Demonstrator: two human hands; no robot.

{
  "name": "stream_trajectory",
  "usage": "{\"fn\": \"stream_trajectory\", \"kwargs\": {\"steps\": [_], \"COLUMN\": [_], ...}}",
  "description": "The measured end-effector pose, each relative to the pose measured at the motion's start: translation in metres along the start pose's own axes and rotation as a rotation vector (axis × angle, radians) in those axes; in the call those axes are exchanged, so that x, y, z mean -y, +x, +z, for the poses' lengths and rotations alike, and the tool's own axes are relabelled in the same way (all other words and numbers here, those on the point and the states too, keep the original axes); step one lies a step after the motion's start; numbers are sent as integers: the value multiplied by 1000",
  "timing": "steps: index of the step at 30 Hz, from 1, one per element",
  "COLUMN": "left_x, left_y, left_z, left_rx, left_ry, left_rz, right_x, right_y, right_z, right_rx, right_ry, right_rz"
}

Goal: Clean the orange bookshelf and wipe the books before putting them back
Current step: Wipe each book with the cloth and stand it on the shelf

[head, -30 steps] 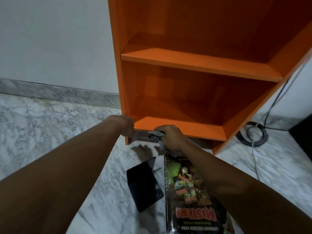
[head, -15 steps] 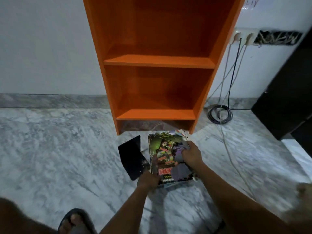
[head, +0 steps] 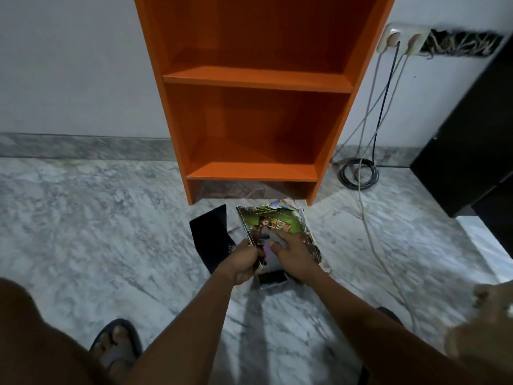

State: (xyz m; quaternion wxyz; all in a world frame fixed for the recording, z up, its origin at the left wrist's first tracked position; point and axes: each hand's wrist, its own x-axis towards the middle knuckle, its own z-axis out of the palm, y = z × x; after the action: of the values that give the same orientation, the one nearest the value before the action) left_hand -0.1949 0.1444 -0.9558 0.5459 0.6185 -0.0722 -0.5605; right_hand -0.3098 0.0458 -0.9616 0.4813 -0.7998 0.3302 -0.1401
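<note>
The orange bookshelf [head: 255, 79] stands against the wall with its two visible shelves bare. A stack of books lies on the marble floor in front of it, topped by a green and black book [head: 270, 220]. My left hand [head: 243, 262] grips the near left edge of that top book. My right hand [head: 294, 252] presses a grey cloth [head: 273, 240] flat on the cover, fingers spread. A black book [head: 212, 237] lies on the floor just left of the stack.
Cables run down from wall sockets [head: 402, 37] to a black coil [head: 358, 173] on the floor right of the shelf. A dark cabinet [head: 472, 140] stands at the far right. My sandalled foot [head: 118, 343] rests at the lower left.
My hands left the shelf's bottom edge and came back to the book stack. The left hand took the top book's edge, and the right hand slid the cloth down the cover.
</note>
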Motion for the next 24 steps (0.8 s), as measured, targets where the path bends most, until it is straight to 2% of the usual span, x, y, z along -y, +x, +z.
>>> {"fn": "stream_trajectory", "kwargs": {"steps": [4, 8, 11, 14, 17, 20, 22, 24], "left_x": [-16, -30, -44, -58, -67, -80, -90, -103], "left_y": [-27, -51, -67, -82, -90, -99, -100, -103], "left_z": [-8, -13, -18, -20, -25, -24, -19, -13], "left_rx": [133, 253, 373, 411, 487, 527, 521, 543], "left_ry": [-10, 34, 70, 126, 118, 87, 62, 32], "left_rz": [18, 113, 130, 127, 124, 171, 239, 312], "right_x": [14, 44, 57, 48, 18, 30, 23, 1], "right_y": [13, 30, 51, 82, 109, 86, 64, 42], "right_z": [18, 17, -3, -21, -31, -39, -29, -15], "right_rx": [29, -187, -307, -308, -375, -354, -233, -55], "right_ry": [-108, -114, -75, 98, 169, 378, 657, 784], "right_rz": [-133, -185, -155, -171, -63, 33, 265, 470]}}
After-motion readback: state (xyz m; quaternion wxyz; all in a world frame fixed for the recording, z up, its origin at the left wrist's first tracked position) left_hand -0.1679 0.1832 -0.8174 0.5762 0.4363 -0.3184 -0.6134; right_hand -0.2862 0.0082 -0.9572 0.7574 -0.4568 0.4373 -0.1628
